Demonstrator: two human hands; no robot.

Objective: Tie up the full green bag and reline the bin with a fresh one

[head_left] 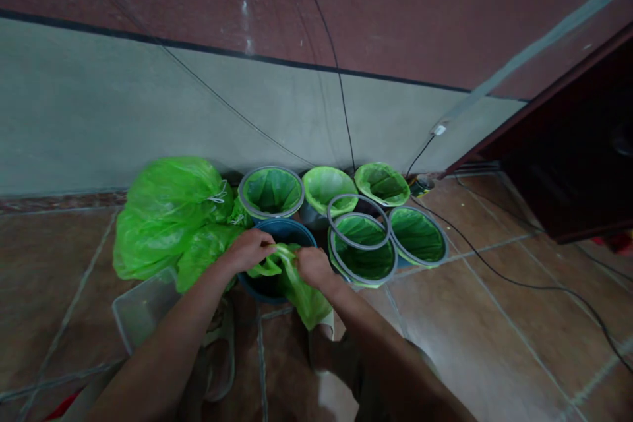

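LH [250, 249] & RH [312, 267] gripping grn bag [312, 306], blue bin [293, 229] below

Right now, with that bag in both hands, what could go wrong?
The thin bright-green plastic bag, gripped by the left hand and the right hand, might tear if pulled too hard.
The separate round grey ring, which appears to rest over a round green-lined bin with a grey rim, could slip if bumped.
The long thin black cable trailing over the brown tiled floor could trip someone.
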